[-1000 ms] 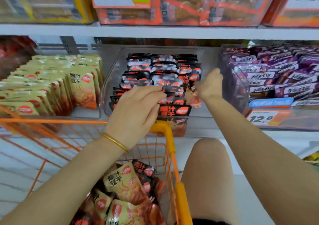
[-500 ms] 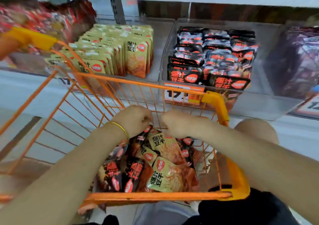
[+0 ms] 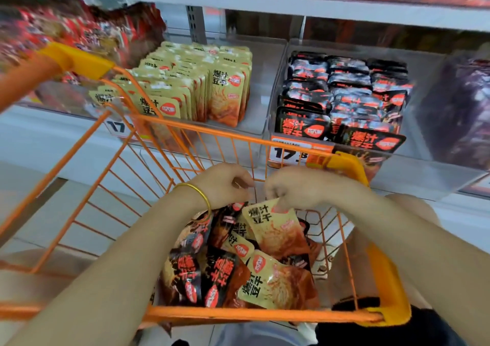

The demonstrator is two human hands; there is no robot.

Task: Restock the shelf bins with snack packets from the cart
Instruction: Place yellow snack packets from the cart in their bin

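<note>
1. Fingers (image 3: 277, 199): those of the right hand (image 3: 299, 186), pinching together on the top edge of a yellow packet (image 3: 273, 230) and holding it upright over the heap, probably to keep the printed face forward for shelving.
2. Left hand (image 3: 222, 186): curling down onto a black packet (image 3: 230, 214) just beside the yellow one. Impossible to tell whether gripping or only touching. Gold bangle (image 3: 197, 189) sitting at the wrist.
3. Cart (image 3: 238, 315): carrying a mixed heap toward its near right corner, with loose black packets (image 3: 209, 275) and another yellow pouch (image 3: 277, 284) lying flat and overlapping. Seemingly being sorted by colour, one hand per kind.
4. Left bin (image 3: 266, 54), on the shelf beyond the cart's far rim: holding yellow stock (image 3: 225, 96) standing face forward in tight rows, and leaving a bare strip along its right wall. Judging by the match in print, the likely home for the pinched packet, though not yet reached.
5. Right bin (image 3: 425, 78): holding black stock (image 3: 347, 85) in three rows, the front packs leaning over the front edge above a price tag (image 3: 291, 152).
6. Shelf ends: showing red bags (image 3: 79, 32) at the left and purple bags (image 3: 464, 107) at the right, both too blurred for reading.
</note>
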